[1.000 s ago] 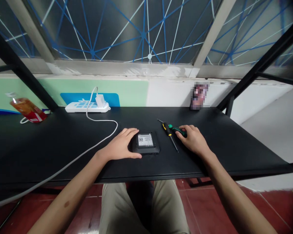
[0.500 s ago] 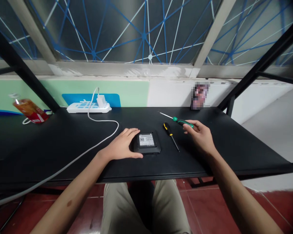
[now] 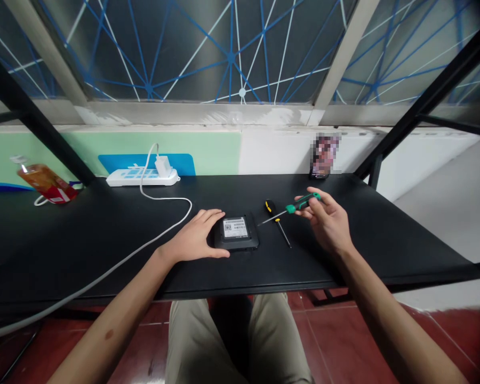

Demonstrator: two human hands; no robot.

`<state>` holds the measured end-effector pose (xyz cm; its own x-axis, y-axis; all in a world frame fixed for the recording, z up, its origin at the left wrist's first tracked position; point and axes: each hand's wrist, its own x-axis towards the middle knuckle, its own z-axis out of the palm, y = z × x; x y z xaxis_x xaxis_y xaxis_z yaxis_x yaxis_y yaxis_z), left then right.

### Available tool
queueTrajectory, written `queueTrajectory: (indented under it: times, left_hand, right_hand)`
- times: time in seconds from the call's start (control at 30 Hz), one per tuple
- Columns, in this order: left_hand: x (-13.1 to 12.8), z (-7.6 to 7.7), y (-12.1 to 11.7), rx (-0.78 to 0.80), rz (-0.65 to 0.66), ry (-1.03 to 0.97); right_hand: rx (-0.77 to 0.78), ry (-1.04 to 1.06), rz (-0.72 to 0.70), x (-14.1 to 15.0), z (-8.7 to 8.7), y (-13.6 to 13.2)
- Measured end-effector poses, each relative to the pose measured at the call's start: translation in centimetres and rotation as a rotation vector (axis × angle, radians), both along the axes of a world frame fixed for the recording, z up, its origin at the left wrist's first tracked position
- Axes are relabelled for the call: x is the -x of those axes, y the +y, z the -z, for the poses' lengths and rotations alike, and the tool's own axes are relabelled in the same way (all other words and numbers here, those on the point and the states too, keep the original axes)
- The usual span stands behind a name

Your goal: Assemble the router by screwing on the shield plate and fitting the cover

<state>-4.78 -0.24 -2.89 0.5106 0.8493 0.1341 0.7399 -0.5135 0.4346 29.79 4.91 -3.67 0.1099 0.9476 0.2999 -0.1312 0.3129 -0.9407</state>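
A flat black square device (image 3: 237,245) with a white printed label on top lies on the black table (image 3: 104,250). My left hand (image 3: 197,234) grips its left side, thumb along the near edge and fingers at the far corner. In my right hand (image 3: 328,220) is a green and black screwdriver (image 3: 300,203), held by the handle. Its shaft points left and down, with the tip just right of the device, apart from it as far as I can see. Beneath that shaft a yellow and black screwdriver (image 3: 284,233) rests on the table.
A white power strip (image 3: 124,178) with a plugged-in charger (image 3: 163,166) sits at the back left. Its white cable (image 3: 152,244) curves across the table's left side. A bottle (image 3: 50,184) stands far left. At the back wall leans a phone-like object (image 3: 324,156), its face blurred.
My right hand has turned the green screwdriver so its tip swung down and toward the device. My left hand keeps its place on the device. The whole view has shifted slightly.
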Motion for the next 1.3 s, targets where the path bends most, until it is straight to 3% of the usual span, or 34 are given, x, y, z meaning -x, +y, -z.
queueTrajectory:
  times: [0.3, 1.3]
  left_hand:
    - [0.0, -0.1, -0.1, 0.005, -0.002, 0.005]
    - [0.1, -0.1, -0.1, 0.008, 0.003, -0.007]
  right_hand:
    - [-0.063, -0.188, -0.025, 0.1, 0.1, -0.9]
    - [-0.140, -0.256, 0.025, 0.6, -0.6, -1.7]
